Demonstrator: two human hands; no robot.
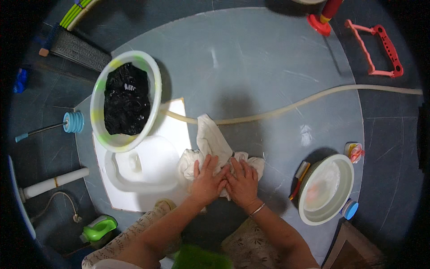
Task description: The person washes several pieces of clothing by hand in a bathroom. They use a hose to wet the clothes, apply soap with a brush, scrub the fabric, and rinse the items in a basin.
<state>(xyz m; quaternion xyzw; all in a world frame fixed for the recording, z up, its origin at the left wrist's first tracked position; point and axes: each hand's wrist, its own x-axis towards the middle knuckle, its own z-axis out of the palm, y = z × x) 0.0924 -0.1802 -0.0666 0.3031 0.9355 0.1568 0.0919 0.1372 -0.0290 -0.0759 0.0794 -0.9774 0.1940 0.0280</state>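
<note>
A bunched white cloth garment (215, 144) lies on the grey tiled floor in front of me, one pointed end stretching away across a hose. My left hand (209, 181) rests on its near part with the fingers spread. Beside it, my right hand (243, 185) presses on the cloth, fingers apart and pointing forward. The two thumbs meet near the middle. Both palms face down, and part of the cloth is hidden beneath them. Just left of the cloth is a white squat toilet (168, 198) set in the floor.
A basin (158, 84) of black wet fabric (127, 101) stands over the toilet's far side. At right is a basin (349, 181) of sudsy water, with a brush (297, 183) beside it. A beige hose (289, 109) crosses the floor. A green bottle (100, 228) lies at lower left.
</note>
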